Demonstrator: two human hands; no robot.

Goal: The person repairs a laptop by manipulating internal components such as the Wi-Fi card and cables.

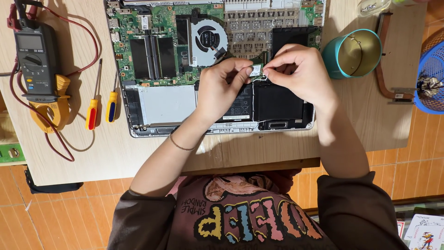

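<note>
I've got both hands, left hand (221,88) and right hand (298,74), pinching a small card (255,71) just right of the laptop's fan (208,38)

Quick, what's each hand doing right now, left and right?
Left hand: closed, pinching the small circuit card.
Right hand: closed, fingertips pinched at the card's edge over the open laptop.

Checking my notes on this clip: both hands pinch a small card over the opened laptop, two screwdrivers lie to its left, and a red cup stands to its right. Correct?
Not quite. The head view shows the cup is teal, not red. The rest holds: both hands pinch the small card over the opened laptop, screwdrivers left.
</note>
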